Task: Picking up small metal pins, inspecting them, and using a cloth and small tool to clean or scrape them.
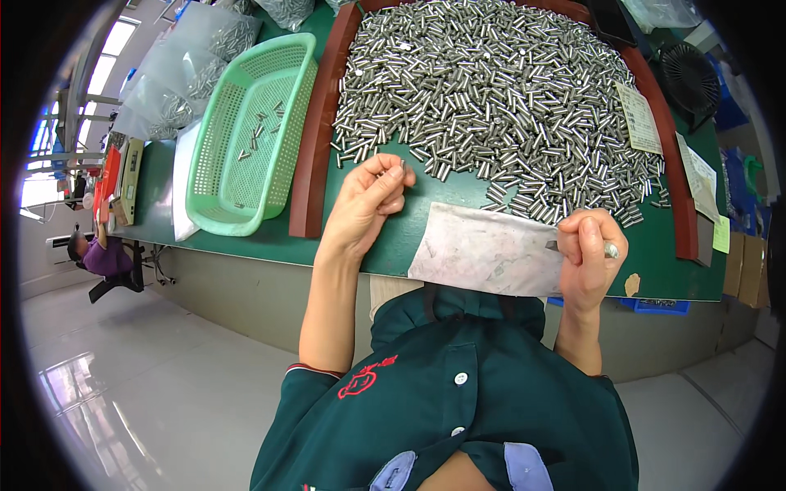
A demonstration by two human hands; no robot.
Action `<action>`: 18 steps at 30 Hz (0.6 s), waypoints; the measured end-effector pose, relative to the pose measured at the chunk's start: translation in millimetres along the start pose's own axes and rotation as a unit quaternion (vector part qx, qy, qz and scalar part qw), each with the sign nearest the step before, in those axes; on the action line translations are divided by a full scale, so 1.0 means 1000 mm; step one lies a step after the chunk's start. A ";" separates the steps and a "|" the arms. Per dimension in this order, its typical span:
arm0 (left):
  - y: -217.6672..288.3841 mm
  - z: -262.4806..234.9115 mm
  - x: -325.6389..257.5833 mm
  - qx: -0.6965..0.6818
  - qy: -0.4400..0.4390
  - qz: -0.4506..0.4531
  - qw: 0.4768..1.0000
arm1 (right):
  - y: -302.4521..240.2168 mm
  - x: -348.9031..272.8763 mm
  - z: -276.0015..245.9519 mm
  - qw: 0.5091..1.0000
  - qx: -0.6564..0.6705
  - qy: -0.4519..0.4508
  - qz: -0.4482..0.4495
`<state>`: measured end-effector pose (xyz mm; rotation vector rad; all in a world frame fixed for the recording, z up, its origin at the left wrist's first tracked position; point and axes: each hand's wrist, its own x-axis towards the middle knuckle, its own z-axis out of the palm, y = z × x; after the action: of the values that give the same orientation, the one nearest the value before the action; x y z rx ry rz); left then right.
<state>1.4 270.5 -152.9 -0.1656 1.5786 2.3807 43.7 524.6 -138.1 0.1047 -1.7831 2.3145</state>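
Note:
A large heap of short shiny metal pins covers the green tabletop in front of me. My left hand is closed in a pinch at the heap's near left edge, with a small metal pin showing at the fingertips. My right hand is wrapped round a slim tool; its rounded pale end shows on the right and a dark tip pokes out on the left. The fingers hide the tool's middle, and I cannot make out its kind. Between my hands a stained whitish cloth lies along the table edge.
Dark red wooden rails border the heap. To the left, a green perforated basket holds several pins, with plastic bags of parts beyond it. A black fan stands at the right. A person in purple sits far left.

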 end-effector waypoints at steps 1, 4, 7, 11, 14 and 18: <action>-0.001 -0.001 0.000 -0.068 -0.016 -0.014 0.997 | 0.000 0.000 0.001 1.000 0.000 0.007 0.004; -0.006 -0.004 0.001 -0.086 -0.029 -0.007 0.996 | 0.000 0.000 0.001 1.000 0.000 0.003 -0.001; -0.007 -0.004 0.000 -0.083 -0.026 -0.001 0.996 | 0.001 0.000 0.000 1.000 0.003 0.001 0.004; -0.009 -0.004 -0.002 -0.086 -0.026 -0.001 0.996 | 0.000 -0.002 0.001 1.000 0.005 0.005 -0.001; -0.009 -0.003 -0.003 -0.091 -0.028 -0.005 0.995 | 0.001 -0.003 0.000 1.000 0.009 0.007 0.002; -0.007 0.002 -0.005 -0.058 -0.006 0.000 0.998 | 0.001 -0.004 -0.002 1.000 0.005 0.003 0.006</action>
<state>8.9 274.0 -157.0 -0.1739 1.4349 2.4693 47.5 526.1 -140.1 0.0885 -1.7731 2.3292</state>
